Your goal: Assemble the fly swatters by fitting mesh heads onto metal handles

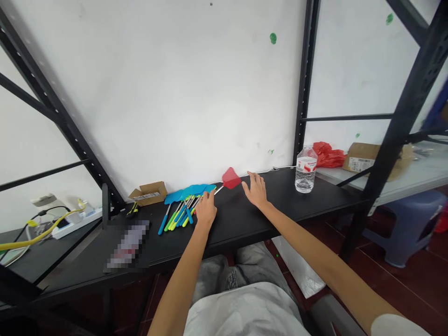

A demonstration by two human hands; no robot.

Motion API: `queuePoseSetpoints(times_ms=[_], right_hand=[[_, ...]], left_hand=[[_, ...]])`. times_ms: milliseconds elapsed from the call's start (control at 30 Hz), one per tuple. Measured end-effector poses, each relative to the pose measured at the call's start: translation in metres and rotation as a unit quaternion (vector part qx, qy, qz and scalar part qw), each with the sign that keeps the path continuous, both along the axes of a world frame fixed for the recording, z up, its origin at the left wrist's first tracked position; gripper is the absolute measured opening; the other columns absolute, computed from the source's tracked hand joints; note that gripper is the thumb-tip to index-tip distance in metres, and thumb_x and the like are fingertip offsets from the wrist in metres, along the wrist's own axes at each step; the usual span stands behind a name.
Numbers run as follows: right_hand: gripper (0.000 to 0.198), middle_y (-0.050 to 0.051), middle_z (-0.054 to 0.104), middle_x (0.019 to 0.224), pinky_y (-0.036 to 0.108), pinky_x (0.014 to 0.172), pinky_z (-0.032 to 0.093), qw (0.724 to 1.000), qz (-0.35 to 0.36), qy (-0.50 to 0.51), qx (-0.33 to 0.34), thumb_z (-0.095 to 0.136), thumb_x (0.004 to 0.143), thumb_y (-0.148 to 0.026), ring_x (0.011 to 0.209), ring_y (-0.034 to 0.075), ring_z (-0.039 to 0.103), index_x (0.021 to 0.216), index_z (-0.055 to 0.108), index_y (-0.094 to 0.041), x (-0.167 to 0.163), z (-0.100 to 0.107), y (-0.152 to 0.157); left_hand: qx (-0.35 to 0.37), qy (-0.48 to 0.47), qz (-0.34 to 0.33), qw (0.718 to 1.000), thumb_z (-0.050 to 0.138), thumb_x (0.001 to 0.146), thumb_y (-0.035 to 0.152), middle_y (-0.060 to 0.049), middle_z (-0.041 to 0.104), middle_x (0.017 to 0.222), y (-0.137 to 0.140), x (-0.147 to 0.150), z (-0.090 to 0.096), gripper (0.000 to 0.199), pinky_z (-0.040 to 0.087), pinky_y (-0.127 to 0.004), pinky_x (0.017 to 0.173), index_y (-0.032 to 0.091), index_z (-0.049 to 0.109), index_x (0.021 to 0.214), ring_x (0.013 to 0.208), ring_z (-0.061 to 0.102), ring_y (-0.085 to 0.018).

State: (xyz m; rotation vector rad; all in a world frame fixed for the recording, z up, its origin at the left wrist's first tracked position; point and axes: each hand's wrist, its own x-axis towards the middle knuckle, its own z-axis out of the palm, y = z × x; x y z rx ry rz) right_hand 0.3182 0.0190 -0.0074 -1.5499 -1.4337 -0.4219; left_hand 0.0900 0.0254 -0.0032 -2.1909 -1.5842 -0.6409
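My left hand (206, 211) is closed around a red fly swatter (231, 178). Its flat head points up and to the right on a thin metal rod, and a bit of red handle shows below my fingers. My right hand (256, 189) is just right of the red head, fingers spread, holding nothing. Left of my left hand lies a heap of fly swatters (191, 190) with blue heads at the back. Their blue and yellow-green handles fan toward the front of the black table (238, 224).
A water bottle (305, 170) stands at the right by a black upright. At the back left sit an opened cardboard box (149, 193) and a black-and-yellow tool (132, 210). A blurred-out flat object (128, 246) lies front left. A power strip (79, 222) is farther left.
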Motion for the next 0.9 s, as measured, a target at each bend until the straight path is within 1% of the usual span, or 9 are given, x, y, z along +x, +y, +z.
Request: queuePoseSetpoints(times_ms=[100, 200, 267, 300, 400, 467, 633, 800, 900], right_hand=[[0.049, 0.016, 0.048, 0.133, 0.043, 0.098, 0.037, 0.999, 0.01, 0.015, -0.03, 0.038, 0.095, -0.04, 0.116, 0.03, 0.046, 0.139, 0.042, -0.017, 0.0013, -0.0013, -0.0002], [0.046, 0.016, 0.049, 0.131, 0.043, 0.098, 0.038, 0.998, 0.022, 0.025, -0.046, 0.037, 0.096, -0.039, 0.114, 0.03, 0.048, 0.136, 0.046, -0.018, 0.0024, -0.0025, 0.0005], [0.044, 0.015, 0.05, 0.128, 0.042, 0.097, 0.038, 0.998, 0.025, 0.025, -0.051, 0.037, 0.096, -0.039, 0.113, 0.029, 0.049, 0.133, 0.048, -0.018, 0.0027, -0.0029, 0.001], [0.042, 0.015, 0.051, 0.127, 0.042, 0.097, 0.039, 0.998, 0.026, 0.025, -0.054, 0.037, 0.096, -0.038, 0.112, 0.029, 0.05, 0.132, 0.048, -0.019, 0.0029, -0.0032, 0.0013], [0.039, 0.014, 0.052, 0.125, 0.04, 0.095, 0.04, 0.997, 0.033, 0.029, -0.067, 0.037, 0.096, -0.037, 0.11, 0.028, 0.051, 0.129, 0.05, -0.019, 0.0033, -0.004, 0.0019], [0.038, 0.013, 0.053, 0.124, 0.039, 0.091, 0.042, 0.996, 0.04, 0.032, -0.078, 0.037, 0.096, -0.037, 0.109, 0.028, 0.052, 0.127, 0.051, -0.02, 0.0036, -0.0048, 0.0022], [0.032, 0.011, 0.055, 0.12, 0.037, 0.087, 0.044, 0.991, 0.062, 0.03, -0.112, 0.038, 0.097, -0.035, 0.106, 0.026, 0.054, 0.117, 0.058, -0.022, 0.004, -0.0066, 0.003], [0.029, 0.009, 0.058, 0.114, 0.033, 0.089, 0.043, 0.987, 0.091, 0.02, -0.133, 0.038, 0.098, -0.034, 0.104, 0.022, 0.056, 0.109, 0.062, -0.022, 0.0043, -0.008, 0.0048], [0.03, 0.008, 0.059, 0.111, 0.032, 0.087, 0.043, 0.985, 0.098, 0.021, -0.14, 0.037, 0.098, -0.035, 0.102, 0.021, 0.057, 0.107, 0.063, -0.023, 0.0049, -0.0089, 0.0063]], left_hand=[[0.0, 0.005, 0.072, 0.997, 0.047, 0.083, 0.009, -0.013, 0.053, 0.122, 0.003, -0.0057, -0.0036, 0.047, 0.05, -0.034, 0.072, 0.023, 0.055, 0.127, 0.106, 0.056, -0.028], [-0.008, 0.013, 0.106, 0.994, 0.05, 0.082, 0.013, -0.015, 0.057, 0.12, 0.0045, -0.0077, -0.0068, 0.033, 0.048, -0.041, 0.086, 0.018, 0.066, 0.111, 0.112, 0.052, -0.032], [-0.012, 0.014, 0.108, 0.994, 0.049, 0.083, 0.015, -0.016, 0.059, 0.117, 0.0042, -0.0066, -0.0078, 0.028, 0.045, -0.045, 0.091, 0.017, 0.07, 0.103, 0.111, 0.053, -0.032], [-0.01, 0.01, 0.107, 0.994, 0.048, 0.084, 0.015, -0.016, 0.06, 0.117, 0.0037, -0.0059, -0.0078, 0.029, 0.044, -0.046, 0.091, 0.016, 0.07, 0.102, 0.11, 0.054, -0.032], [-0.008, -0.012, 0.111, 0.994, 0.044, 0.085, 0.016, -0.018, 0.06, 0.116, 0.0017, -0.0045, -0.0063, 0.033, 0.042, -0.048, 0.09, 0.014, 0.068, 0.108, 0.107, 0.056, -0.034], [-0.028, -0.024, 0.107, 0.994, 0.045, 0.084, 0.017, -0.019, 0.062, 0.112, 0.0009, -0.0049, -0.0046, 0.033, 0.043, -0.048, 0.089, 0.013, 0.067, 0.109, 0.106, 0.058, -0.034], [-0.067, -0.037, 0.081, 0.994, 0.044, 0.084, 0.014, -0.017, 0.064, 0.108, 0.0013, -0.007, -0.0025, 0.031, 0.047, -0.041, 0.083, 0.015, 0.065, 0.106, 0.1, 0.062, -0.03], [-0.097, -0.043, 0.075, 0.992, 0.039, 0.09, 0.018, -0.017, 0.062, 0.109, 0.0004, -0.0059, -0.0019, 0.029, 0.049, -0.036, 0.077, 0.013, 0.065, 0.101, 0.097, 0.064, -0.029], [-0.099, -0.071, 0.067, 0.99, 0.034, 0.094, 0.021, -0.017, 0.061, 0.112, -0.0013, -0.0054, 0.0007, 0.033, 0.048, -0.034, 0.078, 0.012, 0.062, 0.107, 0.095, 0.065, -0.027]])
